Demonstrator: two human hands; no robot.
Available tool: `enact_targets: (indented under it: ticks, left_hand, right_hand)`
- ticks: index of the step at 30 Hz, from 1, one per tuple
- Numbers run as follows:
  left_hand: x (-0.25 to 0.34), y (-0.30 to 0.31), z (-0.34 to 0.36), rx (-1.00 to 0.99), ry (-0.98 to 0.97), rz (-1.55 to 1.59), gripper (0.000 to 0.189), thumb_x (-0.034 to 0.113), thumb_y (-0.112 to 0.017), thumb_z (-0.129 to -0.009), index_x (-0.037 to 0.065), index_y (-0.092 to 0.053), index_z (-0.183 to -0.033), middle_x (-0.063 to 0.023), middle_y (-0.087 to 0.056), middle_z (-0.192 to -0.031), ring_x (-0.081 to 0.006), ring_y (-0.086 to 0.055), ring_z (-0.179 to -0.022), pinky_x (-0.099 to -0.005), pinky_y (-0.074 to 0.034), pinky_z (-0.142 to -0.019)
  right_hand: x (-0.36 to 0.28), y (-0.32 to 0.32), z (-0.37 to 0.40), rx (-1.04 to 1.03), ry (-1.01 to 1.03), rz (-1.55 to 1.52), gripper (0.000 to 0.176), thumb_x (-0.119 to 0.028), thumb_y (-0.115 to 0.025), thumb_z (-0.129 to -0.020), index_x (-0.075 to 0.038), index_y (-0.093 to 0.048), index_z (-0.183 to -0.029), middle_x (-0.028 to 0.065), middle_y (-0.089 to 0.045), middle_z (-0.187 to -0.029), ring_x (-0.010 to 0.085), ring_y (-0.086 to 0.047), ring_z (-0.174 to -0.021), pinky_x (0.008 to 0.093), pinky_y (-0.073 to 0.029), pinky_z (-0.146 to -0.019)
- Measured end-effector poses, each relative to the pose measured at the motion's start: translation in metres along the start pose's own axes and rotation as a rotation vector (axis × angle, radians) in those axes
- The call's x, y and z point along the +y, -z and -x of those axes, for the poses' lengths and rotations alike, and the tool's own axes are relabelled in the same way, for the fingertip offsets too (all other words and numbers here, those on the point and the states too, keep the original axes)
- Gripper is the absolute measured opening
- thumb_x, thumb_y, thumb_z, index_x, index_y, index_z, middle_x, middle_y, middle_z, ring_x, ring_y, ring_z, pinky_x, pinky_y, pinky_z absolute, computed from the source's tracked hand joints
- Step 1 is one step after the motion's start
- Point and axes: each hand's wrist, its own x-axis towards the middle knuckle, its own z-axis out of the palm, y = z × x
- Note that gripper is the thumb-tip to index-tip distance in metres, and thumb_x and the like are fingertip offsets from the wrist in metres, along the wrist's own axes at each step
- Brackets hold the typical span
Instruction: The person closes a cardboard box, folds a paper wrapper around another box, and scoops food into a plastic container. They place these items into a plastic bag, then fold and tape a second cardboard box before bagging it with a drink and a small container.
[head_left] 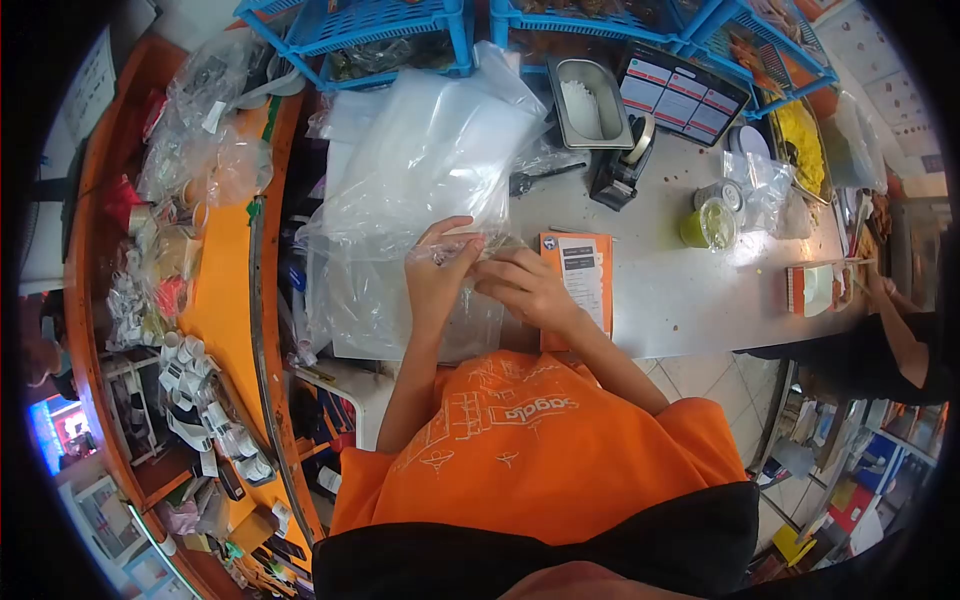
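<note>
Both my hands are over the steel counter in front of my orange shirt. My left hand [436, 280], fingers bent, pinches a thin clear plastic bag [458, 247]. Close by on its right, my right hand [528, 288] has its fingers curled together at the same plastic; the fingertips are partly hidden. A stack of large clear plastic bags [420, 150] spreads beneath and beyond my hands. Beside my right wrist lies an orange packet [603, 300] with a printed receipt [580, 265] on top.
Behind stand a tape dispenser [622, 170], a steel container [565, 128] of white contents, a tablet [685, 90] and blue baskets [395, 25]. Farther right are a green-filled cup [708, 225] and another person's hand [882, 290] near a red-and-white box [815, 288]. An orange shelf [222, 290] runs along the left.
</note>
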Motion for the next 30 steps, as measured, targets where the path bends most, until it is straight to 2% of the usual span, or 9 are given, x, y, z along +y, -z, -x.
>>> enact_targets:
  ticks: [3, 9, 13, 15, 19, 21, 25, 28, 30]
  left_hand:
    - [-0.012, 0.001, -0.003, -0.023, -0.056, 0.03, 0.031, 0.004, -0.069, -0.085, -0.001, -0.061, -0.114, -0.0102, -0.072, -0.093, -0.0102, -0.066, -0.08, -0.0216, -0.053, -0.066]
    - [-0.009, 0.005, -0.003, 0.019, 0.102, 0.146, 0.042, 0.006, -0.072, -0.084, 0.0, -0.056, -0.121, -0.0122, -0.07, -0.098, -0.013, -0.067, -0.08, -0.0244, -0.057, -0.067]
    - [-0.013, 0.002, 0.001, -0.016, 0.0, 0.085, 0.042, 0.006, -0.072, -0.085, 0.001, -0.055, -0.123, -0.0126, -0.07, -0.099, -0.013, -0.067, -0.082, -0.0245, -0.057, -0.068]
    - [-0.018, 0.002, 0.003, -0.02, -0.15, -0.002, 0.041, 0.004, -0.07, -0.086, 0.0, -0.055, -0.124, -0.0115, -0.07, -0.099, -0.01, -0.066, -0.081, -0.0233, -0.055, -0.068]
    - [-0.014, 0.001, 0.003, 0.029, -0.051, 0.143, 0.044, 0.002, -0.069, -0.086, -0.001, -0.054, -0.127, -0.012, -0.07, -0.1, -0.0108, -0.066, -0.081, -0.0222, -0.055, -0.068]
    - [-0.015, 0.004, 0.0, -0.004, 0.002, 0.239, 0.046, 0.001, -0.068, -0.087, -0.001, -0.052, -0.13, -0.0124, -0.07, -0.101, -0.0122, -0.066, -0.083, -0.0222, -0.055, -0.07]
    - [-0.013, 0.002, 0.001, -0.009, 0.021, 0.258, 0.046, 0.001, -0.067, -0.087, -0.002, -0.052, -0.13, -0.0129, -0.07, -0.1, -0.0127, -0.066, -0.086, -0.0232, -0.056, -0.073]
    - [-0.012, -0.003, 0.004, -0.021, -0.084, 0.142, 0.049, 0.002, -0.068, -0.087, -0.001, -0.052, -0.132, -0.0129, -0.07, -0.098, -0.0125, -0.066, -0.086, -0.024, -0.056, -0.075]
    - [-0.006, -0.005, 0.009, 0.003, -0.173, 0.04, 0.053, 0.003, -0.069, -0.086, 0.001, -0.05, -0.136, -0.0124, -0.071, -0.096, -0.0117, -0.066, -0.086, -0.0238, -0.055, -0.076]
  right_hand:
    - [-0.005, -0.004, -0.005, 0.098, -0.236, -0.198, 0.021, 0.004, -0.064, -0.074, -0.005, -0.068, -0.092, 0.0052, -0.061, -0.109, 0.026, -0.057, -0.091, 0.0357, -0.048, -0.079]
    - [0.005, 0.004, -0.009, -0.009, -0.066, -0.153, 0.017, -0.001, -0.068, -0.075, -0.005, -0.063, -0.091, 0.0084, -0.062, -0.101, 0.0278, -0.058, -0.09, 0.0354, -0.05, -0.077]
    - [-0.004, -0.006, -0.009, 0.105, -0.178, -0.233, 0.016, 0.001, -0.067, -0.078, -0.004, -0.063, -0.093, 0.0077, -0.063, -0.097, 0.026, -0.06, -0.088, 0.0328, -0.051, -0.077]
    - [-0.018, -0.009, -0.016, 0.328, -0.977, -0.925, 0.011, 0.003, -0.065, -0.081, -0.003, -0.064, -0.091, 0.0075, -0.064, -0.093, 0.0237, -0.061, -0.087, 0.0327, -0.051, -0.081]
    - [-0.015, 0.002, -0.023, 0.284, -0.88, -0.829, 0.014, 0.003, -0.064, -0.082, -0.003, -0.066, -0.094, 0.0064, -0.064, -0.094, 0.02, -0.061, -0.085, 0.0301, -0.05, -0.08]
    - [-0.007, 0.016, -0.023, 0.017, -0.43, -0.488, 0.022, 0.005, -0.065, -0.08, -0.006, -0.067, -0.099, 0.0081, -0.065, -0.098, 0.0184, -0.062, -0.084, 0.0275, -0.05, -0.079]
    - [0.002, 0.01, -0.014, -0.055, -0.126, -0.249, 0.028, 0.008, -0.067, -0.076, -0.008, -0.069, -0.1, 0.008, -0.067, -0.093, 0.0182, -0.063, -0.081, 0.0272, -0.051, -0.075]
    - [-0.003, 0.006, -0.02, 0.108, -0.5, -0.348, 0.033, 0.01, -0.068, -0.077, -0.004, -0.062, -0.107, 0.0081, -0.069, -0.084, 0.0159, -0.063, -0.073, 0.026, -0.052, -0.07]
    - [-0.006, 0.007, -0.032, 0.284, -1.01, -0.964, 0.041, 0.009, -0.068, -0.08, -0.002, -0.05, -0.115, 0.0085, -0.069, -0.077, 0.0122, -0.063, -0.068, 0.0233, -0.051, -0.066]
